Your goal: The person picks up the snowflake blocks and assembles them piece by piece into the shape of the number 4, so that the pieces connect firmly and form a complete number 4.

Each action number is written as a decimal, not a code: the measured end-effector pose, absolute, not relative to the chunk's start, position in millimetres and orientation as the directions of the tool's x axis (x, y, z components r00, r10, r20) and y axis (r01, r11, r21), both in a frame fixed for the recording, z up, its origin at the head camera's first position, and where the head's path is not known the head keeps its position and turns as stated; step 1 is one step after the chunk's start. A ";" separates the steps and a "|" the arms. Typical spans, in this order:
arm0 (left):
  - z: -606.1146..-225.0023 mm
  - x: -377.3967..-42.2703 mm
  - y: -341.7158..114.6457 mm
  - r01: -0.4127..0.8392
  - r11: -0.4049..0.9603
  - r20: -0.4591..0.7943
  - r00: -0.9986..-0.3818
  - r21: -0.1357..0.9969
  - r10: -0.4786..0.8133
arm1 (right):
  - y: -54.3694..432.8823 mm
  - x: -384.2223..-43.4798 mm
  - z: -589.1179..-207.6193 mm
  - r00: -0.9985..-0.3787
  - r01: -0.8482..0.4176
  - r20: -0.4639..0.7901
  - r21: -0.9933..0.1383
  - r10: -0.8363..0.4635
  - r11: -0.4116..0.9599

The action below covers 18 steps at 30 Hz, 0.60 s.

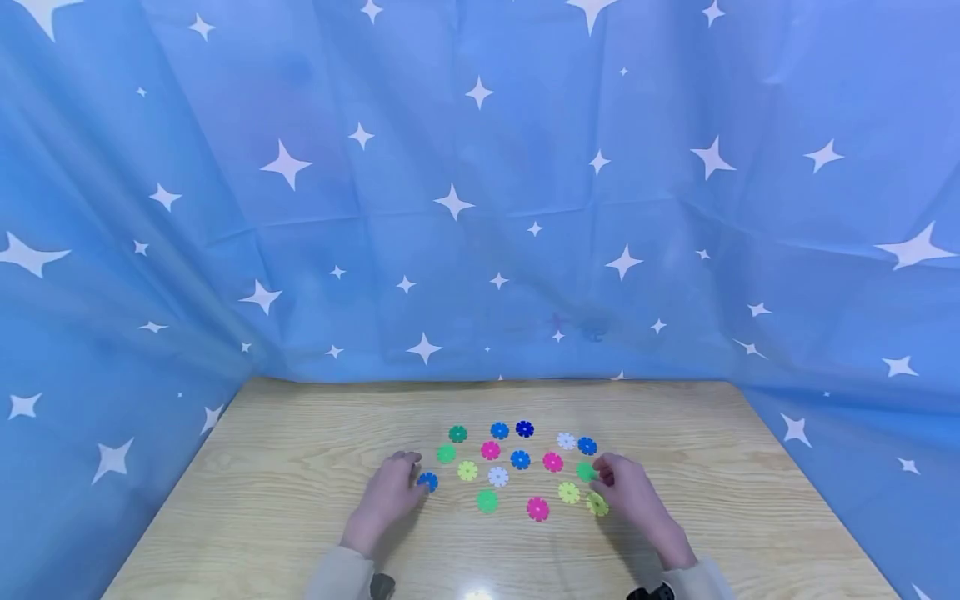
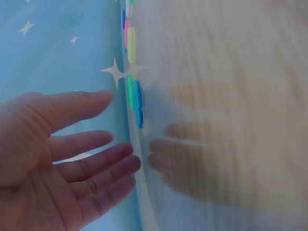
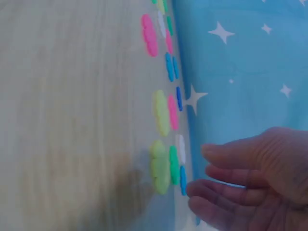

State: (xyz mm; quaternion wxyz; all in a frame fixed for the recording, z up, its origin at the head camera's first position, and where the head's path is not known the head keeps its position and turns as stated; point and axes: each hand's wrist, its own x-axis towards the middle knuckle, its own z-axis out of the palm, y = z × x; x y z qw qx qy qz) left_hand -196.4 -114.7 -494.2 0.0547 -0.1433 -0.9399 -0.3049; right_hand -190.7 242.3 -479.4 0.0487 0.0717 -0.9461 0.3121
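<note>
The discs (image 1: 533, 505) are blue, green, pink, yellow, white; curtain (image 1: 525, 125) starry blue.

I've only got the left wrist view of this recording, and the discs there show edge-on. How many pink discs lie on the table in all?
Observer: Three pink discs show in the head view.
Operator: I see a blue disc. Is there a darker one anywhere?
Observer: Yes: at the far side of the group, one dark blue disc lies just right of a lighter blue disc.
</note>
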 end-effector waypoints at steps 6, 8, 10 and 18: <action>-494.1 -197.6 -113.6 0.287 0.764 0.135 -0.957 0.578 0.257 | 244.6 -185.0 -487.2 -0.987 -0.160 0.100 -0.594 -0.125 0.788; -494.0 -197.9 -113.3 0.276 0.761 0.120 -0.959 0.588 0.255 | 246.1 -184.3 -488.6 -0.986 -0.168 0.094 -0.593 -0.140 0.788; -494.7 -198.7 -112.9 0.271 0.754 0.111 -0.960 0.598 0.258 | 247.1 -184.1 -489.7 -0.985 -0.173 0.083 -0.586 -0.153 0.792; -498.1 -202.6 -110.2 0.280 0.763 0.119 -0.958 0.582 0.260 | 245.6 -183.2 -488.2 -0.987 -0.153 0.050 -0.567 -0.152 0.810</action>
